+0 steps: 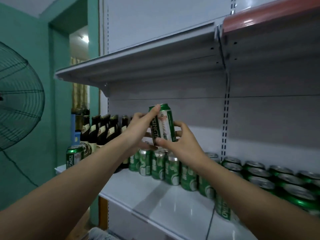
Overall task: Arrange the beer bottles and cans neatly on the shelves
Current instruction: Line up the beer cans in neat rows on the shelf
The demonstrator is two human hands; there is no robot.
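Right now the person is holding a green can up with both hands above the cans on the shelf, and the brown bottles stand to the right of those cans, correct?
Not quite. The head view shows the brown bottles to the left of the shelf cans, not the right. The rest holds: the left hand and right hand both hold the green can above them.

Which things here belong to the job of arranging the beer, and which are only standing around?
Part of the job:
- green can, held up by the left hand and right hand
- row of green cans on the shelf
- dark beer bottles
- single can at the shelf's left end

Not part of it:
- fan
- doorway
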